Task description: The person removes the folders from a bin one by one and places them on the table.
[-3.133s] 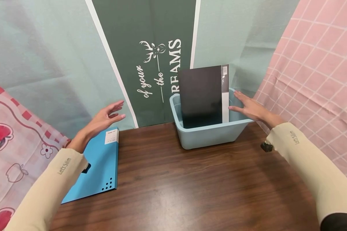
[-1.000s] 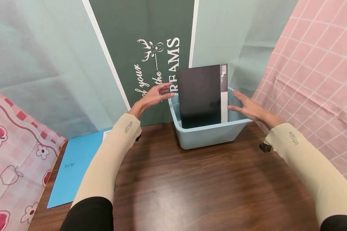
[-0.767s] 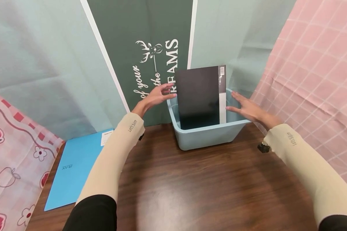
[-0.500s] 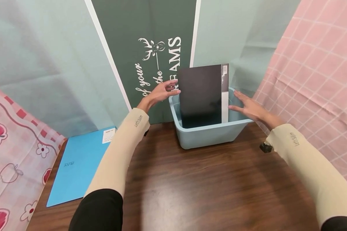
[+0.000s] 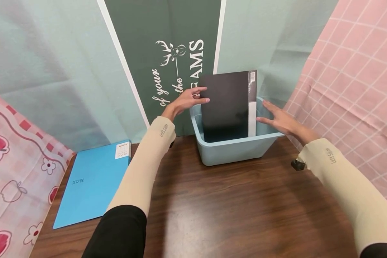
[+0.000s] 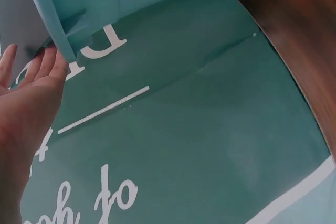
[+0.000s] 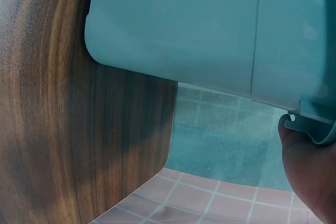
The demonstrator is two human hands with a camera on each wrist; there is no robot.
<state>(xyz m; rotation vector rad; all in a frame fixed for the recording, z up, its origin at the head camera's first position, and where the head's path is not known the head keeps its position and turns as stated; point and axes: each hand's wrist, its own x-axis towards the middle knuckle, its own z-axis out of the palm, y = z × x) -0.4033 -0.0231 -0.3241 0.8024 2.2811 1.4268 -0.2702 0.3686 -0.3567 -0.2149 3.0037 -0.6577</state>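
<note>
A black file folder (image 5: 225,107) with a grey-and-white spine leans upright in a pale blue plastic bin (image 5: 235,152). My left hand (image 5: 188,99) is at the folder's left edge, over the bin's left end. Its thumb and fingers are spread and overlap that edge in the head view; whether they touch it I cannot tell. In the left wrist view, the fingers (image 6: 48,66) reach up beside the bin's rim. At the bin's right end is my right hand (image 5: 282,120), fingers extended over the rim, thumb tip close to the folder's spine. The right wrist view hides most of its fingers.
A blue file folder (image 5: 93,182) with a white label lies flat on the left of the brown wooden table (image 5: 232,208). A green printed cloth (image 5: 161,21) hangs behind. Patterned pink cloths border the left and right (image 5: 351,71) sides.
My left hand has moved right, from above the blue folder to the black folder's left edge. The right hand, the bin and the black folder have stayed in place.
</note>
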